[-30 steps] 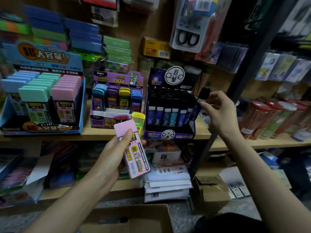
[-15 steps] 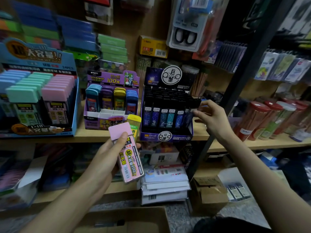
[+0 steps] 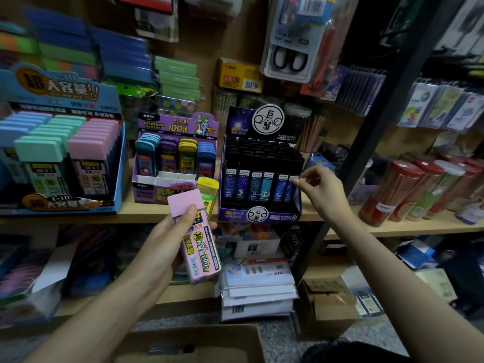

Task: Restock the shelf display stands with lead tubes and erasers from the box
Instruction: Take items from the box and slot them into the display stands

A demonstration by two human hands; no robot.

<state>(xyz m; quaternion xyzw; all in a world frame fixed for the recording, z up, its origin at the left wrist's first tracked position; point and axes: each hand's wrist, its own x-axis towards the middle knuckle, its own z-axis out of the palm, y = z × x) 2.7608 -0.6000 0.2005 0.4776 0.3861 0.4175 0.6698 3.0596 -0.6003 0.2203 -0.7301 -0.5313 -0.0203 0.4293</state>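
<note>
In the head view, the right hand (image 3: 323, 195) has been lowering the slim black lead tube (image 3: 289, 191) into the front-right slot of the black-and-purple cardboard display stand (image 3: 235, 214). Its thumb and forefinger are now pinching only the cap, so this tube is looking almost placed. The left hand (image 3: 167, 239) is gripping the flat pink lead tube (image 3: 200, 247), with a yellow-capped tube (image 3: 208, 191) behind it, well apart from the pink column in the blue cardboard display stand (image 3: 121, 166), where it probably belongs.
</note>
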